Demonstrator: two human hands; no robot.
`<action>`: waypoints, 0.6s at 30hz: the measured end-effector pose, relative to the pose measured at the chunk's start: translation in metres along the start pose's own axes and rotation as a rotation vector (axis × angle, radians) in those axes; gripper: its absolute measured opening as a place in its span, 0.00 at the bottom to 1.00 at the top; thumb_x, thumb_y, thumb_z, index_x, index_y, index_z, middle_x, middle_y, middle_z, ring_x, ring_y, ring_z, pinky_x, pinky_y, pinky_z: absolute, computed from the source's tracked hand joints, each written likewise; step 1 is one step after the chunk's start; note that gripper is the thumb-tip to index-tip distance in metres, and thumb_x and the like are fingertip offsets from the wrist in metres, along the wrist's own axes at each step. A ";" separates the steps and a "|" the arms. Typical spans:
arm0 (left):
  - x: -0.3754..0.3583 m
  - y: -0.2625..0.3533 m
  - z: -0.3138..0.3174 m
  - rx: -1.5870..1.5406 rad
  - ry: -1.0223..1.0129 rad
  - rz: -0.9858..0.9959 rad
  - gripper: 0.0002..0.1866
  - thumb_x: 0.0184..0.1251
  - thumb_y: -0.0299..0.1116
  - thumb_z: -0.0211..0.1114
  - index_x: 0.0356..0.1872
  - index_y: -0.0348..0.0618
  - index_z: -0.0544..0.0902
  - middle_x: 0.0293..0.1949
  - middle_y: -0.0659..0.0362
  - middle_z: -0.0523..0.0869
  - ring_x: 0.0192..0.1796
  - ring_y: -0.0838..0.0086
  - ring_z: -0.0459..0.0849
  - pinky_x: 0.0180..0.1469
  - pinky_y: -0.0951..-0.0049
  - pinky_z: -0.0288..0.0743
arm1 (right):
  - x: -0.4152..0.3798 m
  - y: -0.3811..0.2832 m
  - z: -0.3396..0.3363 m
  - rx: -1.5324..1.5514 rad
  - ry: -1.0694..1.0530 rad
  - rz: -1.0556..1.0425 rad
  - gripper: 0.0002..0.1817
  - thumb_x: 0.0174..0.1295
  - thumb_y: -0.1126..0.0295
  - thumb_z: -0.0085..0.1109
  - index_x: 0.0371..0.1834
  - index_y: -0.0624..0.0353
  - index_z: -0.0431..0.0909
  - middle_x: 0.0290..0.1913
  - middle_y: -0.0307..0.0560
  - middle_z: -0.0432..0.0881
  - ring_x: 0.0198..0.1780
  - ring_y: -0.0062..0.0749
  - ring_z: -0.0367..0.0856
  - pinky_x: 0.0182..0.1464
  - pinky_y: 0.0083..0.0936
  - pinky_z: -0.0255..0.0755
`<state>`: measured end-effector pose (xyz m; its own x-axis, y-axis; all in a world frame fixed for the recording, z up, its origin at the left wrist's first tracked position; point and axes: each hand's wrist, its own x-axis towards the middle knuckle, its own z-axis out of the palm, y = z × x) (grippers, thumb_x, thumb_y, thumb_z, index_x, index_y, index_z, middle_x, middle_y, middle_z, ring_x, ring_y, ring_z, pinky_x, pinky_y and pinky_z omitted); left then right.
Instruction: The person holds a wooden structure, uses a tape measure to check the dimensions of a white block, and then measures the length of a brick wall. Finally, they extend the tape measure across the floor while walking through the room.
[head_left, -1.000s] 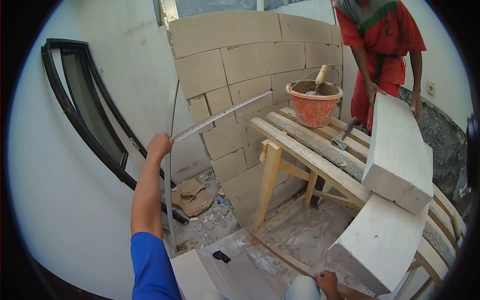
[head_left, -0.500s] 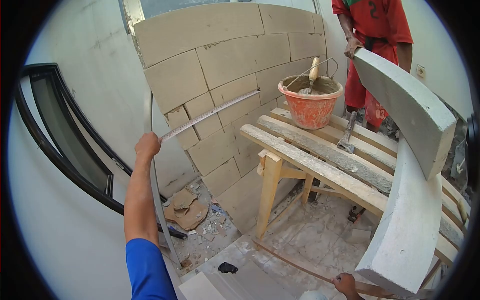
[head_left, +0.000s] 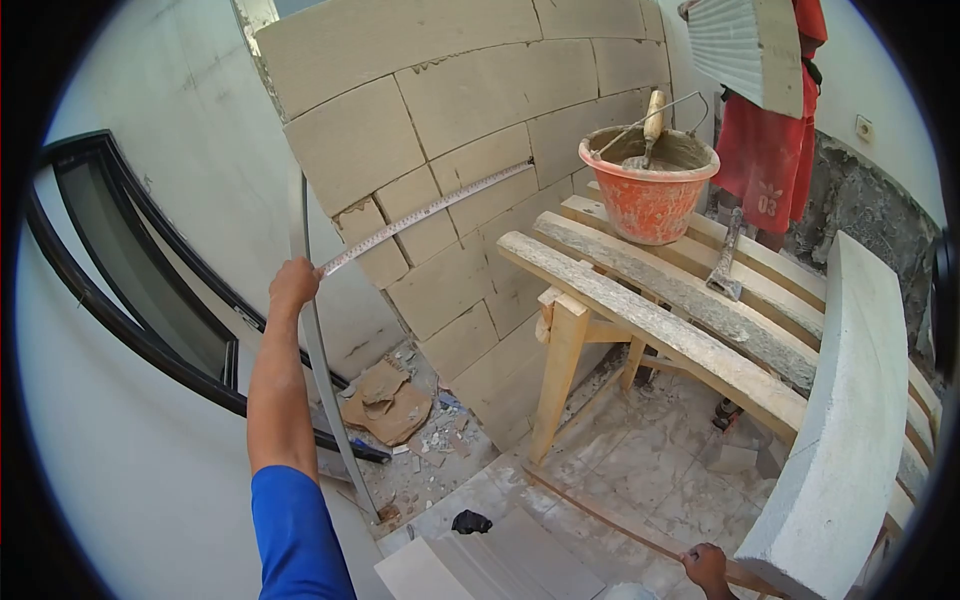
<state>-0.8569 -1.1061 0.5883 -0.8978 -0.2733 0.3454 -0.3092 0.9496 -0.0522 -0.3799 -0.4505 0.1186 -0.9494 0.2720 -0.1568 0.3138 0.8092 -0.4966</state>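
The only writing you can read is "03" in white on the red shorts (head_left: 765,160) of the other person standing behind the scaffold; the marks on your tape measure (head_left: 425,215) are too small to make out.

Your left hand (head_left: 295,283) is raised at arm's length and closed around the near end of the tape measure, fingers curled tight on it. The tape runs up and to the right from that fist, lying across the face of the block wall (head_left: 450,130) and ending near the wall's right side, just left of the orange bucket (head_left: 650,190). A thin metal bar (head_left: 318,350) stands upright just below your fist, between it and the floor.

Your right hand (head_left: 708,567) shows only at the bottom edge; it rests on a thin wooden strip (head_left: 610,520) lying on the floor, but you cannot tell how far the fingers are closed. It is well apart from the tape.

The bucket sits on the wooden planks (head_left: 680,300) of the scaffold, with a trowel handle (head_left: 653,118) sticking out of it, and a hammer (head_left: 728,262) lies on the planks just beside it. A long white block (head_left: 845,440) leans against the planks at your right. The other person holds a ribbed block (head_left: 740,50) up high, above the bucket.
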 end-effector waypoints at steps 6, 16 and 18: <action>0.005 0.000 0.003 -0.041 -0.035 0.003 0.18 0.65 0.47 0.64 0.39 0.42 0.87 0.43 0.45 0.87 0.48 0.48 0.85 0.50 0.52 0.78 | -0.001 -0.001 0.002 0.012 0.048 -0.002 0.13 0.46 0.59 0.73 0.22 0.58 0.84 0.28 0.51 0.84 0.33 0.48 0.84 0.39 0.40 0.78; 0.010 0.009 -0.001 -0.021 -0.016 0.026 0.18 0.65 0.47 0.64 0.38 0.41 0.88 0.42 0.44 0.87 0.48 0.48 0.85 0.50 0.52 0.78 | -0.003 -0.016 -0.011 0.037 0.063 0.076 0.13 0.46 0.59 0.73 0.23 0.57 0.85 0.28 0.52 0.85 0.34 0.48 0.84 0.39 0.40 0.78; 0.010 0.010 0.000 -0.025 -0.022 0.006 0.18 0.65 0.47 0.64 0.38 0.41 0.87 0.42 0.44 0.87 0.48 0.48 0.85 0.49 0.52 0.78 | -0.003 -0.011 -0.006 0.022 0.067 0.050 0.13 0.46 0.59 0.73 0.23 0.57 0.85 0.28 0.52 0.85 0.34 0.48 0.84 0.39 0.40 0.78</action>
<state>-0.8693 -1.0989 0.5912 -0.9063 -0.2711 0.3243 -0.2964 0.9546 -0.0302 -0.3808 -0.4570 0.1294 -0.9298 0.3463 -0.1248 0.3597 0.7825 -0.5082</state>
